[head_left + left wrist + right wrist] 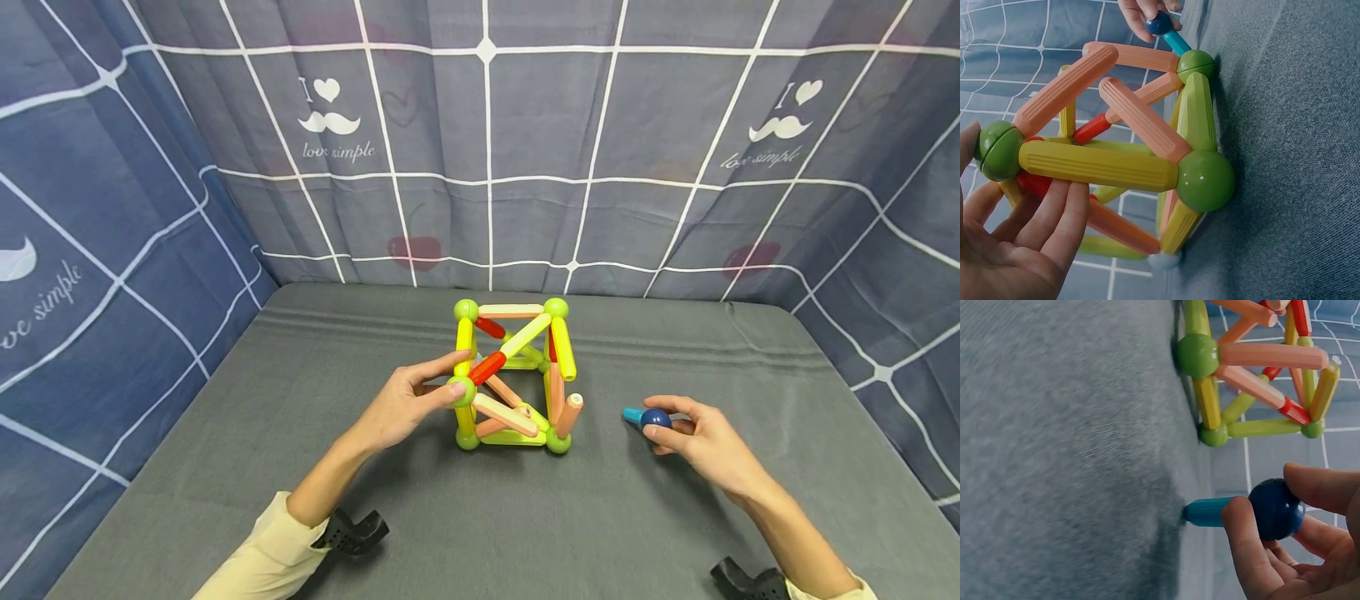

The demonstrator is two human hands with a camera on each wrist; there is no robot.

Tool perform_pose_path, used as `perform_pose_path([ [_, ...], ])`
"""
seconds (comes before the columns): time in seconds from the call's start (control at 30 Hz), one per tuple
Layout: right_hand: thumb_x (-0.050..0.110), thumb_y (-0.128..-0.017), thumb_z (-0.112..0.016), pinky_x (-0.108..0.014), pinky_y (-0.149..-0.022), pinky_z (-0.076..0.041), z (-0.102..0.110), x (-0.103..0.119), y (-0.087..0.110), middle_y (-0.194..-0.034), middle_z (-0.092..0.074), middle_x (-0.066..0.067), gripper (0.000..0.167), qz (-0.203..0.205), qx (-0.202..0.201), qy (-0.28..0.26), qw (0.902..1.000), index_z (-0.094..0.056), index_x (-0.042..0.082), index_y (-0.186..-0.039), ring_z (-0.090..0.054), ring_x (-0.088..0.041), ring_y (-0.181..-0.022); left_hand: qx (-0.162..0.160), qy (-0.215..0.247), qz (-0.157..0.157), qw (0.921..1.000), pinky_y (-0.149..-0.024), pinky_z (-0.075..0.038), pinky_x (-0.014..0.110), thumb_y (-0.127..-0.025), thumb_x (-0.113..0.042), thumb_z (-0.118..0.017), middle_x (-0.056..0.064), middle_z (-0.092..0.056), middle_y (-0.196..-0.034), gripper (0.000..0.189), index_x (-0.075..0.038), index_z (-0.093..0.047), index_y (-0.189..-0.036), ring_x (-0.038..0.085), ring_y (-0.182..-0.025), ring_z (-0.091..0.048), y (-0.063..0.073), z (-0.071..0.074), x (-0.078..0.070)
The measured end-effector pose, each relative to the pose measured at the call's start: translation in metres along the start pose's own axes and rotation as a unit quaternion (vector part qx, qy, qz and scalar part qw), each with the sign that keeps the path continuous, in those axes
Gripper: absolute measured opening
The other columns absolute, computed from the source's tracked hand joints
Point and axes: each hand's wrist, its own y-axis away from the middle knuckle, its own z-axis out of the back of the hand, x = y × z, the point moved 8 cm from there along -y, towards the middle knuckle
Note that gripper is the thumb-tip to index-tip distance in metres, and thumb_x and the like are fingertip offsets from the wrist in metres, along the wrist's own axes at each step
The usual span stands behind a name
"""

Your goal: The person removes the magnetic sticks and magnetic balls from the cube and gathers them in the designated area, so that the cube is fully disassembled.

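Observation:
A frame of magnetic sticks and green balls (pixel 512 437) stands on the grey cloth, its rods yellow, salmon and red. My left hand (pixel 408 404) holds the green ball (pixel 1000 150) at its upper near-left corner between thumb and fingers, with fingertips beside the yellow stick (pixel 1097 165). At the lower near-right corner, a salmon stick (pixel 570 412) slants up with its top end free. To the right of the frame, my right hand (pixel 701 437) pinches a dark blue ball (pixel 1277 509). A light blue stick (pixel 1207 512) sticks out from that ball, apart from the frame.
Grey cloth (pixel 247 467) covers the table under both hands. A blue-grey curtain (pixel 540 217) with white grid lines rises behind the table and along both sides. Black wrist mounts (pixel 356 533) sit on both forearms.

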Motion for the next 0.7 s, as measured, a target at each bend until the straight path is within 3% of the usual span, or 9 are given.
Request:
perform_pose_path([
  [0.33, 0.017, -0.088, -0.076, -0.027, -0.06, -0.05, -0.004, -0.003, 0.001, -0.098, -0.059, -0.012, 0.039, 0.011, 0.016, 0.093, 0.9955, -0.066, -0.007, -0.118, -0.062, -0.015, -0.069, 0.0, 0.011, 0.003, 0.9999, -0.087, -0.054, 0.035, -0.098, -0.016, -0.064, 0.009, -0.046, -0.148, 0.049, -0.007, -0.052, -0.144, 0.028, -0.107, -0.066, 0.0, 0.0, 0.001],
  [0.53, 0.02, -0.09, -0.074, -0.027, -0.059, -0.048, -0.012, -0.006, 0.002, -0.088, -0.056, -0.009, 0.036, 0.015, 0.054, 0.106, 0.9928, -0.067, -0.006, -0.114, -0.06, -0.015, -0.065, 0.002, 0.01, 0.005, 0.9999, -0.087, -0.054, 0.035, -0.098, -0.016, -0.064, 0.011, -0.048, -0.147, 0.049, -0.006, -0.051, -0.144, 0.028, -0.108, -0.066, 0.0, 0.0, 0.001],
  [0.7, 0.02, -0.091, -0.073, -0.029, -0.058, -0.051, -0.014, -0.008, 0.003, -0.092, -0.057, -0.011, 0.038, 0.018, 0.062, 0.098, 0.9931, -0.065, -0.008, -0.116, -0.06, -0.017, -0.065, 0.004, 0.015, 0.0, 0.9999, -0.087, -0.054, 0.035, -0.098, -0.017, -0.064, 0.012, -0.049, -0.146, 0.05, -0.006, -0.05, -0.144, 0.029, -0.108, -0.065, 0.0, -0.001, 0.0],
])
